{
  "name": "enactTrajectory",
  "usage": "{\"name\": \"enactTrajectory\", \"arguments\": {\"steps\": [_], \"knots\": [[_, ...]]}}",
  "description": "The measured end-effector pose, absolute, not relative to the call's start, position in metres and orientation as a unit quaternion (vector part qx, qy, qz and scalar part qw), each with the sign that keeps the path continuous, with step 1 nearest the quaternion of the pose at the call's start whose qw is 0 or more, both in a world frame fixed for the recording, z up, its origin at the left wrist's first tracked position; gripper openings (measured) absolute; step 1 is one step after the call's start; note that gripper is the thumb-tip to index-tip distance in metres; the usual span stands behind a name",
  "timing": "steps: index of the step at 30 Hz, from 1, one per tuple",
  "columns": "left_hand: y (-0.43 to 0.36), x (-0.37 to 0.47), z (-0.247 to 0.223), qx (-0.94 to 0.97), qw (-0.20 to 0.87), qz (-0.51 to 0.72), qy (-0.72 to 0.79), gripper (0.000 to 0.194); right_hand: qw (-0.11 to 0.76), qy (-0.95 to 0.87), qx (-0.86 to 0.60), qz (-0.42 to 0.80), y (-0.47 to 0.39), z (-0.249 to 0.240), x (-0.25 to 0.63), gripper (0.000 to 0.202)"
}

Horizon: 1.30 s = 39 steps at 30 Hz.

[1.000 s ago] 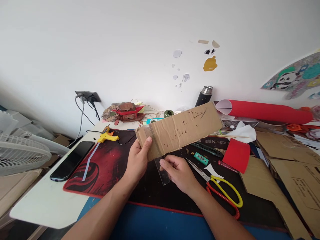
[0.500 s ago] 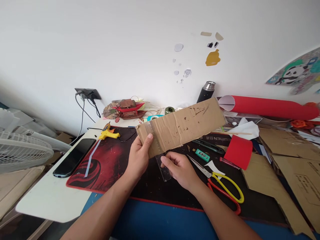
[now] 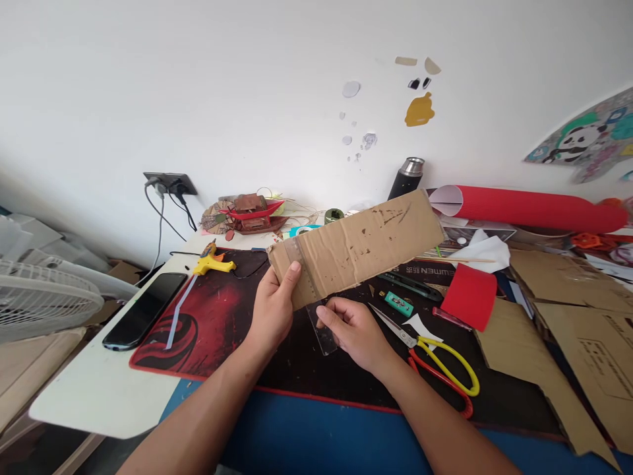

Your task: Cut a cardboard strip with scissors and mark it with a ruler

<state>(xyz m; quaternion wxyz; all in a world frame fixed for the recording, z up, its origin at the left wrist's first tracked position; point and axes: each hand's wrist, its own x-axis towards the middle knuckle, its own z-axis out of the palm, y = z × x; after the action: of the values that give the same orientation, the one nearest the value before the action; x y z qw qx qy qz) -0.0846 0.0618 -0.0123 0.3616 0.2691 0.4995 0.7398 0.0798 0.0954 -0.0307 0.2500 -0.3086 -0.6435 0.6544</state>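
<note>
The left hand (image 3: pixel 277 300) pinches cardboard (image 3: pixel 366 244), reaching toward two o'clock, with the ruler (image 3: pixel 322 340) — best pressed flat, square to the edge. The right hand (image 3: pixel 353 326), at four o'clock, curls beside it — pinching or not, I cannot tell.

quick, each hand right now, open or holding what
Left hand: holding the cardboard strip and clear ruler.
Right hand: fingers curled at the ruler; grip unclear.
</note>
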Motion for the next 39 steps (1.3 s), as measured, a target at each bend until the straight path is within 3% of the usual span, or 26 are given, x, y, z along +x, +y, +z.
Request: {"name": "enactTrajectory", "arguments": {"steps": [39], "knots": [[0.0603, -0.0860, -0.0120, 0.268, 0.368, 0.751, 0.478, 0.058, 0.239, -0.655, -0.311, 0.646, 0.0944, -0.0276, 0.0799, 0.056]]}}
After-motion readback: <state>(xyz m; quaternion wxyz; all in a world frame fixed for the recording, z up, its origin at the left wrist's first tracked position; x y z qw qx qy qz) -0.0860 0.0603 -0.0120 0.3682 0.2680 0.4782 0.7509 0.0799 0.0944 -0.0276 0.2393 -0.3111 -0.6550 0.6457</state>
